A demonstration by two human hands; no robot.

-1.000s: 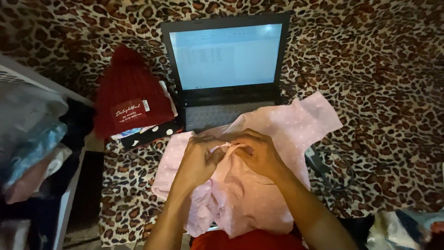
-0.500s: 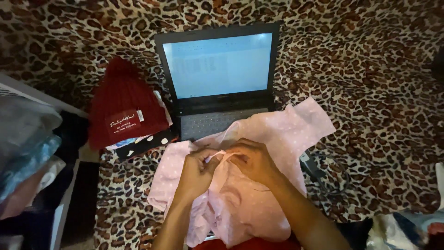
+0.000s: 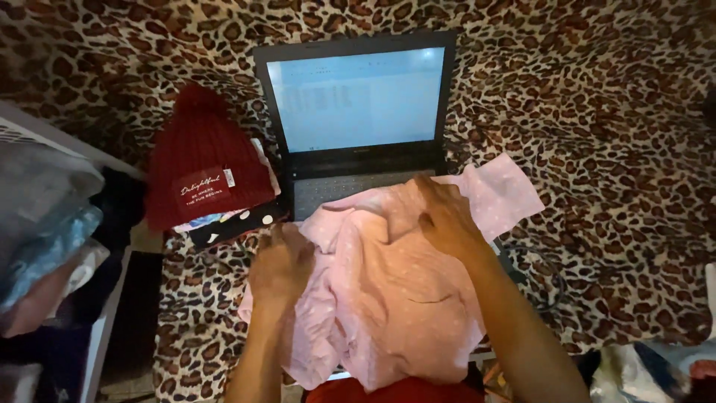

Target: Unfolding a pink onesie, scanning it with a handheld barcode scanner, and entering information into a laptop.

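A pale pink garment with small white dots [image 3: 395,291] lies crumpled on a leopard-print bedspread [image 3: 611,134], overlapping the front of an open laptop [image 3: 356,112]. My left hand [image 3: 280,269] rests flat on the garment's left part, fingers spread. On the garment's upper right part, close to the laptop keyboard, my right hand [image 3: 447,220] presses down with its fingers extended. Neither hand grips the cloth. The fabric between the hands is bunched into a ridge.
A dark red knit hat with a pompom [image 3: 203,168] sits on folded clothes, one black with white dots [image 3: 239,224], left of the laptop. A white basket of clothes [image 3: 45,224] stands at far left. A dark cable [image 3: 537,276] lies right of the garment.
Both hands were pinching the garment together at its middle. They have let go and moved apart, the left hand to the left and the right hand up toward the laptop, now lying flat.
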